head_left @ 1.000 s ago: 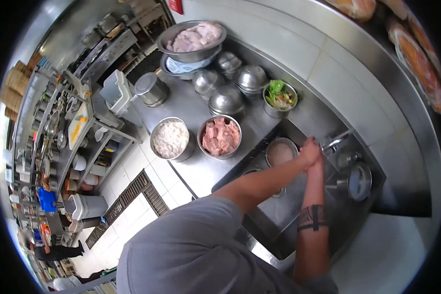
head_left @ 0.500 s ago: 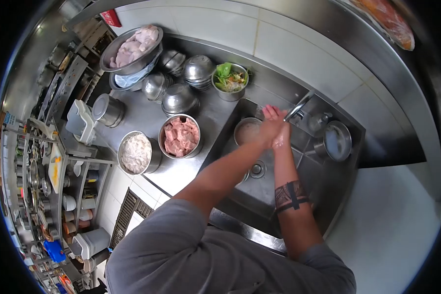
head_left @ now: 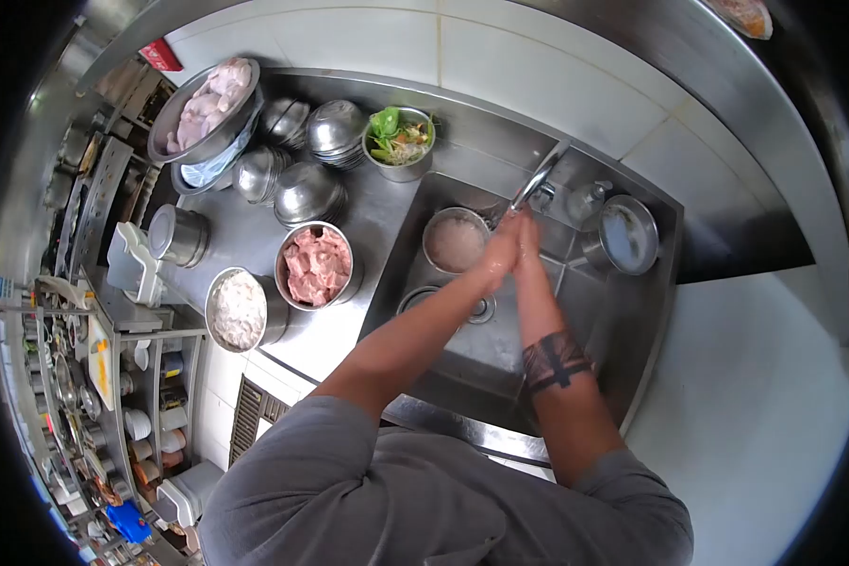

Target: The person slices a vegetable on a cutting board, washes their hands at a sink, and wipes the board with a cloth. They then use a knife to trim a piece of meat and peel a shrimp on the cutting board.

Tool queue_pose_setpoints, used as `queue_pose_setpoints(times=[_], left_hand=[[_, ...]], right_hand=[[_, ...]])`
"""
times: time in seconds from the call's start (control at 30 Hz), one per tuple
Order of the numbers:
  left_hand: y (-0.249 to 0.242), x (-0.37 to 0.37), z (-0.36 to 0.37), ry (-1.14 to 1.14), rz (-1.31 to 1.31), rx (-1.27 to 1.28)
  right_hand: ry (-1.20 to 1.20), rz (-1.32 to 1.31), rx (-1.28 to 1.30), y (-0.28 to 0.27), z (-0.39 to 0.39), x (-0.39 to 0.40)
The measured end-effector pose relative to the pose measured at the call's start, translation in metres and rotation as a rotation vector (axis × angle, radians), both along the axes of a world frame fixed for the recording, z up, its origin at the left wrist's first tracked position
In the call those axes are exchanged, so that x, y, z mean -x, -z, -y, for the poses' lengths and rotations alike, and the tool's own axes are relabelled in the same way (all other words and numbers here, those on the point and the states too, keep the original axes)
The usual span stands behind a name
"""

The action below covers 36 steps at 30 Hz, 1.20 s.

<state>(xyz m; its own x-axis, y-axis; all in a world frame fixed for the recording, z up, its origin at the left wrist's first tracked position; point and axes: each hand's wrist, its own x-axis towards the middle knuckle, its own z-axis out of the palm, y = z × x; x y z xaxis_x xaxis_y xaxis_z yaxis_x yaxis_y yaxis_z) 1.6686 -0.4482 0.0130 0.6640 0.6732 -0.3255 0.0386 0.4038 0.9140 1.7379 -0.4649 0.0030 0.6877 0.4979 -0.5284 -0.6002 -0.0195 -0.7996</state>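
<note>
My left hand [head_left: 500, 247] and my right hand [head_left: 528, 236] are pressed together, palm against palm, over the steel sink [head_left: 462, 373]. They sit just below the spout of the tap [head_left: 536, 179]. Neither hand holds an object. A small steel bowl with cloudy liquid [head_left: 456, 240] stands in the sink right beside my left hand. A band tattoo rings my right forearm.
On the counter left of the sink stand a bowl of pink raw meat [head_left: 316, 265], a bowl of white chopped food [head_left: 237, 309], a bowl of greens [head_left: 399, 138] and upturned steel bowls [head_left: 307, 193]. A pot [head_left: 625, 236] sits in the sink's right corner. Shelves line the far left.
My joined hands stay under the tap and rub together. The camera has swung, so the whole scene has slid leftwards and the fingers now point up toward the spout.
</note>
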Motion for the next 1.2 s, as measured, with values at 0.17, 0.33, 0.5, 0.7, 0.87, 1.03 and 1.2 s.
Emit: queue_pose_setpoints(times=[0.17, 0.33, 0.5, 0.7, 0.87, 1.03, 1.2], left_hand=[[-0.005, -0.003, -0.055, 0.129, -0.086, 0.324], [0.020, -0.023, -0.027, 0.174, -0.064, -0.418], [-0.029, 0.002, -0.042, 0.185, -0.286, -0.629], [-0.014, 0.026, -0.045, -0.023, -0.132, -0.424], [0.012, 0.071, -0.009, 0.243, -0.118, 0.082], [-0.057, 0.105, -0.032, 0.687, 0.674, 0.966], [-0.217, 0.148, -0.011, 0.840, 0.924, 0.837]], right_hand=[[-0.052, -0.166, -0.112, -0.004, 0.001, 0.048], [0.232, 0.122, -0.241, 0.089, -0.002, -0.055], [0.173, 0.247, 0.279, 0.056, -0.002, -0.084], [0.074, 0.412, 0.184, 0.027, 0.042, -0.036], [-0.277, 0.099, 0.215, 0.017, 0.079, 0.065], [-0.637, -0.258, -0.509, -0.110, 0.116, 0.057], [-0.841, -0.088, -1.232, -0.217, 0.096, 0.095]])
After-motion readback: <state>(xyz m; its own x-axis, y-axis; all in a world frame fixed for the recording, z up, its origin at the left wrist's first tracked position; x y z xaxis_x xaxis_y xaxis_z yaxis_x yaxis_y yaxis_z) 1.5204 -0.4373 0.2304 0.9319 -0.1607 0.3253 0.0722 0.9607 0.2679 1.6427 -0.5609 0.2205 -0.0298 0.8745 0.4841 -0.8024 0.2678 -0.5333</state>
